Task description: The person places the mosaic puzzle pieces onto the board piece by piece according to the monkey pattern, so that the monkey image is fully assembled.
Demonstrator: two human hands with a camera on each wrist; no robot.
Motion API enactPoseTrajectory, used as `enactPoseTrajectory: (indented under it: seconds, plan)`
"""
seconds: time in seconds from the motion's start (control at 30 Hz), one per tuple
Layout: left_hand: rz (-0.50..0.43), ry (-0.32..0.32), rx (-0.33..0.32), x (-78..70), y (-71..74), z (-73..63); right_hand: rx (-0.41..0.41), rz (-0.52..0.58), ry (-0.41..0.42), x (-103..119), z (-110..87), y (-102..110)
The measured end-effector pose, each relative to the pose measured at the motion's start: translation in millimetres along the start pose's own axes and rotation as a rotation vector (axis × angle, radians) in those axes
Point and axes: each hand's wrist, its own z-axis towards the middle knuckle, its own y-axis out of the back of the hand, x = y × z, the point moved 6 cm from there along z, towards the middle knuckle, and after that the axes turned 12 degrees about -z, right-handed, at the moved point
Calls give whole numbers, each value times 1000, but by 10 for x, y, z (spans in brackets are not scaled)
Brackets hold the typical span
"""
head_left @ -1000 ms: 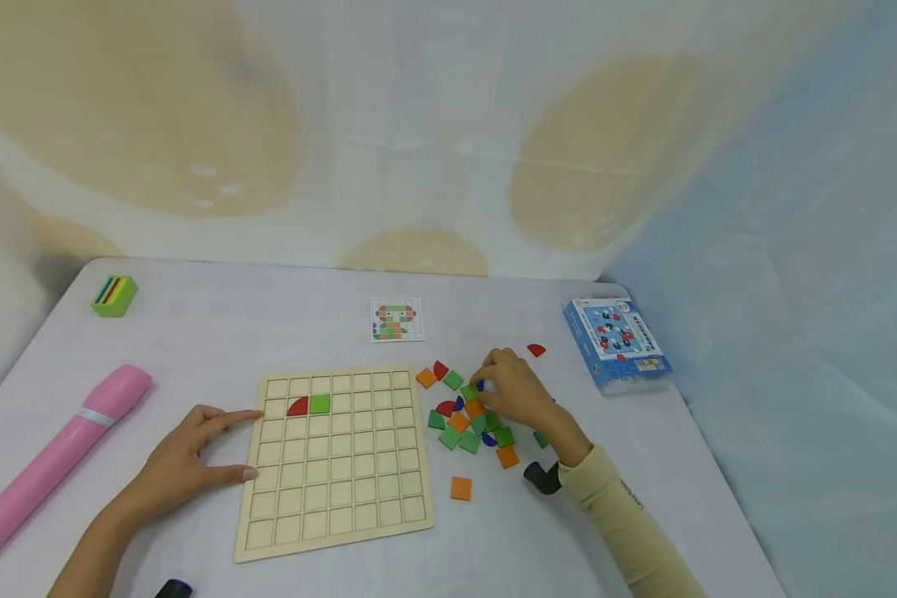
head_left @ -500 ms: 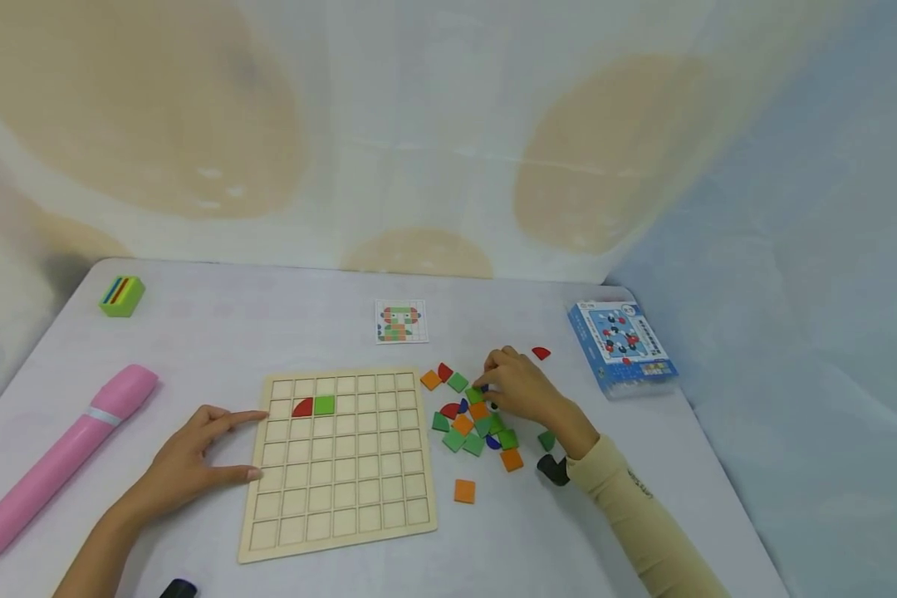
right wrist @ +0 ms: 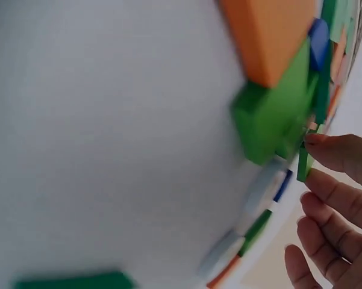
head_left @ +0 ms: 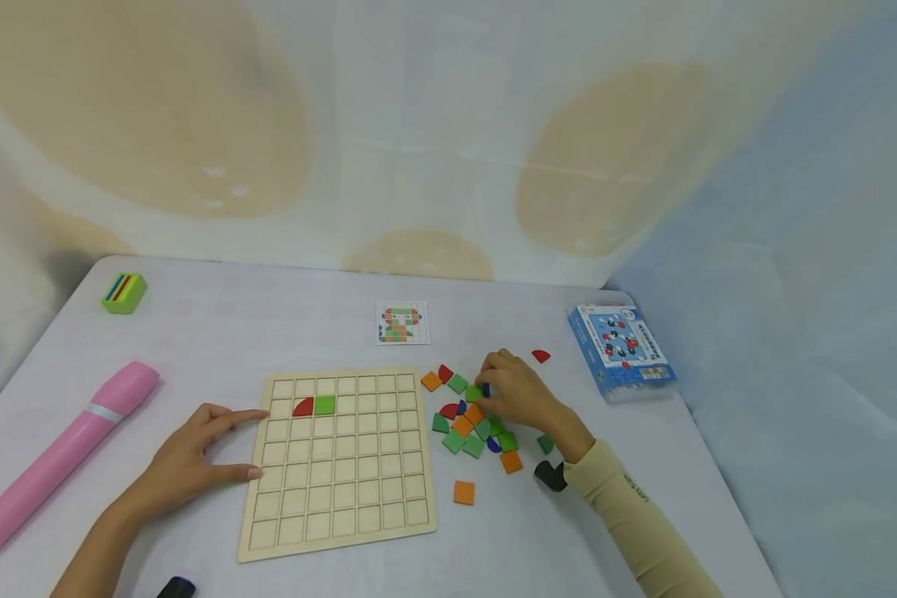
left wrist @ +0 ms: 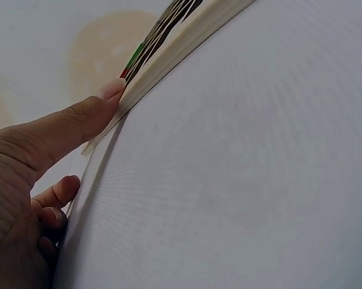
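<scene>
In the head view a pale wooden grid board (head_left: pixel 336 546) lies left of centre. A red quarter-circle piece (head_left: pixel 303 407) and a light green square tile (head_left: pixel 325 404) sit side by side in its second row. My left hand (head_left: pixel 187 461) rests at the board's left edge, thumb and index finger spread and touching the rim. Over the loose pile on the right, my right hand (head_left: pixel 518 390) pinches a green square tile (right wrist: pixel 304 159) between thumb and index finger, its other fingers loosely bent. Orange (head_left: pixel 462 426), green, red and blue pieces lie around its fingertips.
A pattern card (head_left: pixel 402 323) lies behind the board. A blue box (head_left: pixel 620 349) stands at back right, a striped green block (head_left: pixel 124 293) at back left. The pink roll (head_left: pixel 67 457) lies left. One orange tile (head_left: pixel 464 492) sits apart, near a black object (head_left: pixel 550 475).
The head view has shifted slightly. My right hand stays at the pile, and an orange tile by its fingertips has turned a little. My left hand keeps its place at the board.
</scene>
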Motion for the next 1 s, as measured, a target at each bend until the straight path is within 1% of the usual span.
enactPoseTrajectory:
  seconds: [0.1,0.23,0.3,0.53,0.63,0.8,1.0]
  plan:
    - [-3,-5,-3,-5,-4,9,-20,-1,-6,18,36,66]
    - [-3,-5,-3,-19,-12,10,-37,33,-5,158,140,172]
    - [-3,-2,1,-28,-23,8,-34,42,25,284,215,209]
    - [10,2,-5,-27,-54,26,-23,66,204,814,482,276]
    - [-6,-12,-9,-42,-56,29,-12,37,244,1015,595,255]
    - [-12,-18,-17,-61,-67,19,27,-13,257,1263,739,190]
    - [-5,-23,-17,-69,-83,11,59,-2,239,1411,836,141]
